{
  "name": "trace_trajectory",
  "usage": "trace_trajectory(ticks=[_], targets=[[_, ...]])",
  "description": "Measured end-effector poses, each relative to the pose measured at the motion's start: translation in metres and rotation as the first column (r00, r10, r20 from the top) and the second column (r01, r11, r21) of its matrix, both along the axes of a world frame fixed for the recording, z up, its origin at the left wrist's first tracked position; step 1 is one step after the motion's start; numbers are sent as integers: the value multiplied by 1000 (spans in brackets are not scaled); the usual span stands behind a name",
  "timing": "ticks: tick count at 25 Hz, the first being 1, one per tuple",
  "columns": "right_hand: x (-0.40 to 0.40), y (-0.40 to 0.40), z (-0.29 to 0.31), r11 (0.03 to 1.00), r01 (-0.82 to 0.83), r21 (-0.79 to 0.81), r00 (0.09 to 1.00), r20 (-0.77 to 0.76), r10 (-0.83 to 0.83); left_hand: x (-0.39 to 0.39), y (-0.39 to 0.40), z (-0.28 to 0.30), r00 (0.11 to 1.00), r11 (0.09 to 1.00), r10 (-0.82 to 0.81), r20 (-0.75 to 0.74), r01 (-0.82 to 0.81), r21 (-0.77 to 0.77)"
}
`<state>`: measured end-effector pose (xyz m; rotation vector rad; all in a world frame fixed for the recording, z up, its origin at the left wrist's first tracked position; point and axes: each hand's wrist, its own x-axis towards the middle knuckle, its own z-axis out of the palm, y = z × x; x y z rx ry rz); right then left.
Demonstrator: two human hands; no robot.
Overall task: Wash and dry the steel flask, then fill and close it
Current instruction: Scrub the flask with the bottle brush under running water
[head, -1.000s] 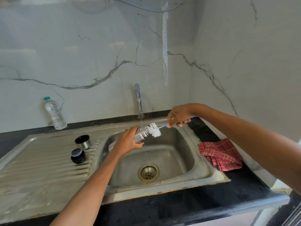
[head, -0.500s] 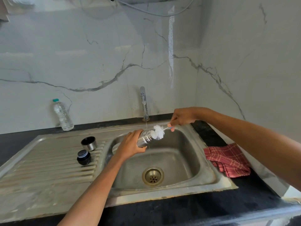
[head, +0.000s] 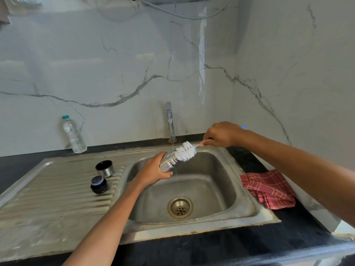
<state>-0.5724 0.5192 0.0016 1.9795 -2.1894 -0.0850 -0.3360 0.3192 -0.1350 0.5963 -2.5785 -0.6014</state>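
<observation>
Over the sink (head: 247,212) basin, the left hand (head: 153,172) has its fingers closed round the body of the steel flask (head: 170,161), held tilted with its long axis running up and to the right, mouth toward the right hand (head: 222,134). That hand pinches the thin handle of the white bottle brush (head: 186,151), its bristles at the flask's mouth under a thin stream from the tap (head: 169,120). Judged from this, the brush must slide down-left along that axis; the cap (head: 99,184) and cup (head: 104,168) wait on the drainboard
</observation>
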Motion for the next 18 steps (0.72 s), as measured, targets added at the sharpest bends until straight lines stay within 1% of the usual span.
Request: trace_trajectory(ticks=[1, 2, 3, 4, 5, 6, 7, 8, 9, 10, 11, 12, 13, 14, 15, 16, 17, 18], targets=[[0, 1, -4, 992, -99, -75, 962, -263, 76, 0, -2, 2, 999, 996, -28, 34, 25, 83], [-5, 1, -11, 959, -260, -117, 855, -490, 172, 1, -4, 4, 995, 989, -60, 76, 49, 142], [-7, 2, -17, 905, -410, -113, 727, -640, 249, 2, -7, 6, 989, 980, -90, 121, 66, 188], [-10, 4, -22, 852, -513, -103, 640, -708, 299, 4, -9, 6, 980, 971, -112, 167, 72, 228], [-12, 4, -23, 811, -573, -121, 600, -736, 314, 4, -10, 5, 974, 964, -125, 188, 74, 256], [-13, 2, -24, 823, -547, -151, 646, -702, 300, 4, -8, 4, 976, 963, -119, 180, 69, 261], [-10, 1, -22, 873, -449, -193, 773, -574, 270, 3, -7, 3, 985, 968, -94, 145, 56, 246], [-2, 1, -15, 959, -230, -167, 933, -317, 169, 3, -6, 2, 995, 983, -54, 90, 38, 177], [4, 0, -7, 1000, 28, 14, 1000, 9, -28, 3, -7, -1, 999, 999, -14, 34, 12, 52], [8, 0, 2, 950, 141, 278, 923, 310, -227, 4, -9, -3, 1000, 995, 11, -5, -11, -103], [11, 1, 9, 863, 111, 493, 778, 498, -384, 5, -11, -6, 999, 970, 20, -43, -30, -241], [12, 1, 13, 792, 18, 610, 638, 603, -479, 7, -14, -8, 996, 940, 17, -91, -47, -337], [13, 1, 13, 758, -62, 650, 540, 660, -522, 9, -17, -11, 990, 920, 12, -138, -65, -387], [11, 0, 7, 761, -98, 641, 491, 697, -523, 12, -19, -11, 985, 909, 8, -173, -80, -409], [13, -1, 0, 794, -82, 602, 484, 720, -496, 13, -22, -11, 982, 910, 13, -187, -89, -405], [16, -2, -8, 846, -46, 531, 551, 720, -422, 14, -23, -9, 984, 918, 26, -178, -94, -385], [17, -4, -15, 902, -19, 432, 677, 669, -307, 14, -23, -8, 988, 939, 47, -145, -94, -332], [17, -5, -19, 944, -2, 329, 821, 539, -186, 13, -23, -6, 994, 962, 56, -99, -80, -260]])
